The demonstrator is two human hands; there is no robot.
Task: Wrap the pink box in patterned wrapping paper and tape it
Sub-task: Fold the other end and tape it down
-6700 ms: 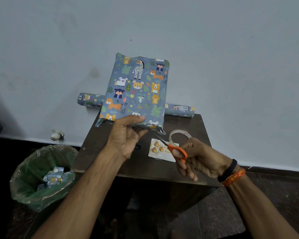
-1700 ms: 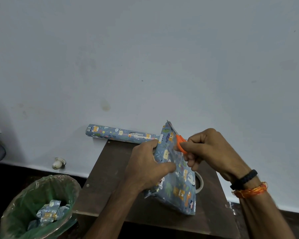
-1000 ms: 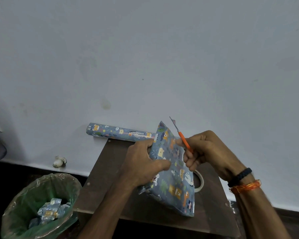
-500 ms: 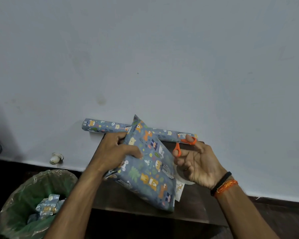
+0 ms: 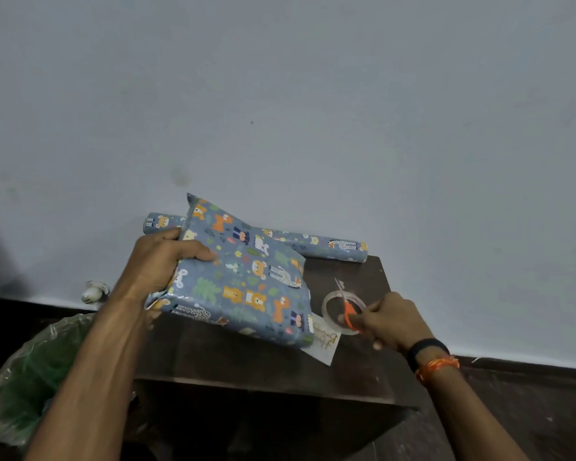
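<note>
The wrapped box is tilted above the table — the left hand grips its left edge. The right hand pinches orange scissors over the tape roll. A paper roll lies behind — a bin sits left.

gold script on white card beside wrapped box, too blurred to read
</note>
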